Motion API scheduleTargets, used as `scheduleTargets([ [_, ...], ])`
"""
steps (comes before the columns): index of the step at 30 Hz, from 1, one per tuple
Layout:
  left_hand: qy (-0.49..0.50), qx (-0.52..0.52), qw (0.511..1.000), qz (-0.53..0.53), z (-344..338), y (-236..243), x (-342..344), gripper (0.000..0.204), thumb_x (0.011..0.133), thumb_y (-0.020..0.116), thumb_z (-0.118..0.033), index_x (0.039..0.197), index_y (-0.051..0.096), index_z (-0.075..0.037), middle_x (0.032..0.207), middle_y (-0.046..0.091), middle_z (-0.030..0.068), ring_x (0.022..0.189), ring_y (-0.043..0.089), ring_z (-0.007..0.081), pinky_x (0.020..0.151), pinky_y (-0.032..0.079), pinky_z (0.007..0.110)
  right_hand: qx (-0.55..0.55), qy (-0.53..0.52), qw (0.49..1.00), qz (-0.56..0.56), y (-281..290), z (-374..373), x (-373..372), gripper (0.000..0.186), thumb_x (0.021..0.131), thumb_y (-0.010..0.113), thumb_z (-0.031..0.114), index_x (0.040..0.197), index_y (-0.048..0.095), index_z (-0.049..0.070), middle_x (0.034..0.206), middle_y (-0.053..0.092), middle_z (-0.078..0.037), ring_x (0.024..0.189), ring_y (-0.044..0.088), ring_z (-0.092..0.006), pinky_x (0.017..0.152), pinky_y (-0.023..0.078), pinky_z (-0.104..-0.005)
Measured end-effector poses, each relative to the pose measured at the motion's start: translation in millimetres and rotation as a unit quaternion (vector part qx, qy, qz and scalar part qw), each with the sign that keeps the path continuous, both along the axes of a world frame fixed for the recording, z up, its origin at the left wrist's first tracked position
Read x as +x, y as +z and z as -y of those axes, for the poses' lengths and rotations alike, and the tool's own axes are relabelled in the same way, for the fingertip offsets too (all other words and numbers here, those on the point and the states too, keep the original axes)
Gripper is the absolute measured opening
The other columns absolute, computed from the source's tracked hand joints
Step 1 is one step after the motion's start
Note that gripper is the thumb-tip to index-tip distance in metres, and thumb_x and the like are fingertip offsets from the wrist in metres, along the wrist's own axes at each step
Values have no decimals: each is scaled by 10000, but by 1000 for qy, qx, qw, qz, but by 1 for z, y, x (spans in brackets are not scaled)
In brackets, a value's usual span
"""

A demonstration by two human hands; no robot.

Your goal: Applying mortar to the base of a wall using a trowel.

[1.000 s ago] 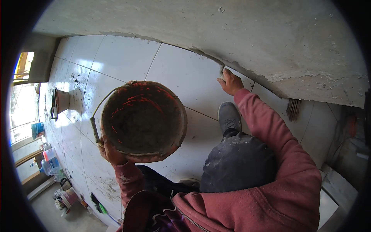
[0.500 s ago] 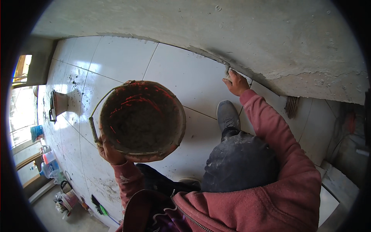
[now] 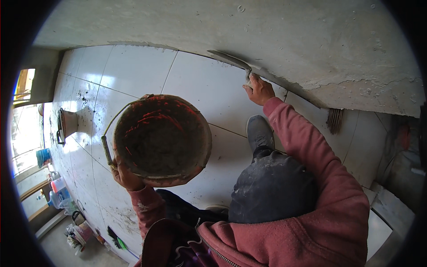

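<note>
My right hand (image 3: 261, 91) is closed round the handle of a trowel (image 3: 229, 58), whose grey blade lies along the foot of the wall where it meets the tiles. My left hand (image 3: 126, 176) grips the near-left rim of a large bucket (image 3: 206, 144), caked in grey, with red showing through scraped streaks inside. Grey mortar (image 3: 155, 149) covers the bucket's bottom; how deep it is I cannot tell. The bucket's wire handle (image 3: 106, 149) hangs over its left side. It hides part of the floor beneath.
A rough grey wall (image 3: 284, 35) bounds the white tiled floor (image 3: 133, 66). Against it, on the right, stands a stick brush (image 3: 334, 121). A small pail (image 3: 69, 121), a blue can (image 3: 43, 157), plastic bottles (image 3: 60, 196) and a green-and-black brush (image 3: 116, 240) lie left.
My right hand has moved slightly left along the wall's foot, and the trowel blade now shows. The bucket in my left hand has barely shifted.
</note>
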State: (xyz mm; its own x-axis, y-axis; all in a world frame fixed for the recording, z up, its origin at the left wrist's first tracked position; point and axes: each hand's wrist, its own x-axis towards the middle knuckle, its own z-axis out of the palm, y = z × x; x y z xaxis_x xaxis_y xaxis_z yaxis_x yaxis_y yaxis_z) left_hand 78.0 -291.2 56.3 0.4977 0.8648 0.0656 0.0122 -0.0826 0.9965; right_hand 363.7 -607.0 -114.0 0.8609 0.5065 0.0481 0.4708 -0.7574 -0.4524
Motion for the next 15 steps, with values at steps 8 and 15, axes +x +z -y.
scheduleTargets([
  [8,1,2,1000,18,10,4,12,144,865,496,-145,844,565,-20,711,565,-3,593,486,50,530,372,168,-114,23,988,-101,-8,-18,9,409,814,516,320,1084,415,30,1040,536,-180,882,572,-344,738,473,-408],
  [15,19,1,999,28,7,-1,17,125,860,504,-131,828,560,-24,711,569,3,593,493,54,533,380,168,-92,-8,990,-106,-2,-26,9,433,821,509,304,1116,409,4,1043,531,-191,885,569,-345,740,473,-402],
])
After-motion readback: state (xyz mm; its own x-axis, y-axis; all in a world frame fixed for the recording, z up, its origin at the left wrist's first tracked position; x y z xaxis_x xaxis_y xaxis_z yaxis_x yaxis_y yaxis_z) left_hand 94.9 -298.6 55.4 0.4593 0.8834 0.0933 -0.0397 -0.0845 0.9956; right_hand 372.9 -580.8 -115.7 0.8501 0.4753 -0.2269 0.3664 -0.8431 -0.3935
